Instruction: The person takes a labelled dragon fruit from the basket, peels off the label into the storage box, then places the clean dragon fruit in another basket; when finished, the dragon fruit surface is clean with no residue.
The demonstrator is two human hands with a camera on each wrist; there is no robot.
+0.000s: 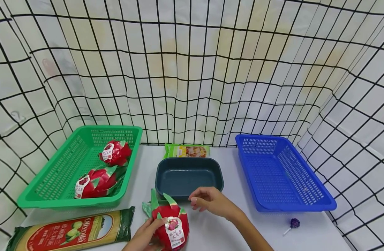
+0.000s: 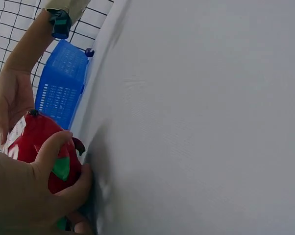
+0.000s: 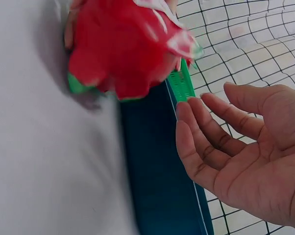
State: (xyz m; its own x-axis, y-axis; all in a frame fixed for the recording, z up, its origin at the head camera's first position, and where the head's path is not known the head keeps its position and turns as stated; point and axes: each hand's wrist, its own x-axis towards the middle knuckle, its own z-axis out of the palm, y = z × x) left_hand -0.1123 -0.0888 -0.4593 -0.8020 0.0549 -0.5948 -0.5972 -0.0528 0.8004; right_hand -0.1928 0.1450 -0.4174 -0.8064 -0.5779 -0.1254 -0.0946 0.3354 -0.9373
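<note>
My left hand (image 1: pixel 148 233) grips a red dragon fruit (image 1: pixel 174 226) with green leaf tips and a white printed label, at the front of the table. In the left wrist view my thumb and fingers (image 2: pixel 81 188) curl round its side. My right hand (image 1: pixel 215 203) hovers to the right of it, beside the front rim of a dark blue-grey tray (image 1: pixel 189 177). The right wrist view shows that hand's loosely bent fingers (image 3: pixel 201 142) holding nothing, apart from the fruit. Two similar dragon fruits (image 1: pixel 116 152) lie in the green basket (image 1: pixel 50 184) at the left.
A blue basket (image 1: pixel 275 174) stands at the right, with a purple-wrapped lollipop (image 1: pixel 294 223) in front of it. Behind the tray lies a green snack packet (image 1: pixel 187 151). A long red-and-yellow pasta pack (image 1: pixel 72 230) lies front left. Black wire mesh (image 1: pixel 188 80) encloses the table.
</note>
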